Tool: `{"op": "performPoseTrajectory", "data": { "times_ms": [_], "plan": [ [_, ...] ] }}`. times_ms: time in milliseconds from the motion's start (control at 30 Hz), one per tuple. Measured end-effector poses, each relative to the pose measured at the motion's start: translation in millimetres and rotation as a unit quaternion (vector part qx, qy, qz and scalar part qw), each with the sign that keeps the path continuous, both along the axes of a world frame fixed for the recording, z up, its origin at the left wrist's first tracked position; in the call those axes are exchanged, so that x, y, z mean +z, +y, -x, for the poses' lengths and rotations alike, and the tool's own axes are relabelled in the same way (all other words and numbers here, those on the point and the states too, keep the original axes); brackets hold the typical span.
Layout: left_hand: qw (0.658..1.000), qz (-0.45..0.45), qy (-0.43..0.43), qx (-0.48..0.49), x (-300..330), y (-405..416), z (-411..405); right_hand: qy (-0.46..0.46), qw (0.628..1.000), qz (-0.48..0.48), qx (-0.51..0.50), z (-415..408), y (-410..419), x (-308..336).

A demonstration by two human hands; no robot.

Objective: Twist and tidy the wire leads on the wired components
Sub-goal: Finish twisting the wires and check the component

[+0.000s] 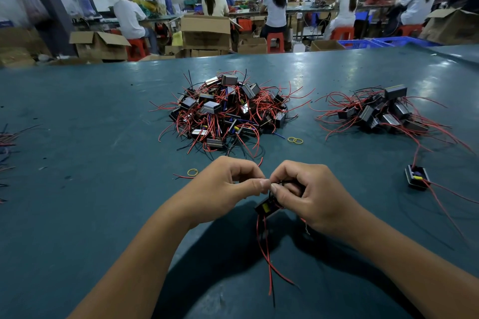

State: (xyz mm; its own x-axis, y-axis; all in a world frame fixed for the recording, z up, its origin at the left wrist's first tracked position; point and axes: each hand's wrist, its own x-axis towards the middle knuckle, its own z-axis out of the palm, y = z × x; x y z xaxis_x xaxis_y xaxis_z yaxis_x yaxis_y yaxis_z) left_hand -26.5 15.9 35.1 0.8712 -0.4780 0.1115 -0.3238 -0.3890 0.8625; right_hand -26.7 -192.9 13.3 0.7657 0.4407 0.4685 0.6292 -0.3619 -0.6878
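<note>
A person is sitting at a dark green table (77,116) and is holding both hands just above it, close together, the thumbs almost touching. The left hand (223,184) is curling its fingers and is pinching a thin dark wire lead (278,183) between thumb and forefinger. The right hand (305,194) is pinching the same lead from the other side, and its fingers are also curling around a small black component (265,206) with a yellow part inside. This component is hanging just under the right thumb, tilted, above the table. Its red and black wires (267,254) are falling down from it and are crossing each other on the table between the two forearms.

Behind the hands, a big pile of components (223,109) with red wires is lying in the middle of the table. A smaller pile (383,111) is lying well to the right. One single component (417,177) is lying apart at the right, nearer than the smaller pile. Two yellow rubber bands (295,140) are lying just beside the big pile, and one more rubber band (192,172) is lying near the left hand.

In the background, workers in white caps (274,5) are sitting on red stools (275,41) among cardboard boxes (206,31).
</note>
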Motion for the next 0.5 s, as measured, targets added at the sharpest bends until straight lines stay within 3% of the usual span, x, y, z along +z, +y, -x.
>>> {"op": "performPoseTrajectory", "data": {
  "times_ms": [367, 500],
  "plan": [
    [0.999, -0.003, -0.044, 0.019, 2.5, -7.5, 3.3, 0.036, 0.998, -0.043, 0.016, -1.2, 0.7, -4.1],
    [0.993, 0.066, 0.053, 0.08, 1.6, -16.8, 5.6, 0.015, 0.999, -0.051, -0.011, -1.2, 2.5, -5.7]
  ]
}}
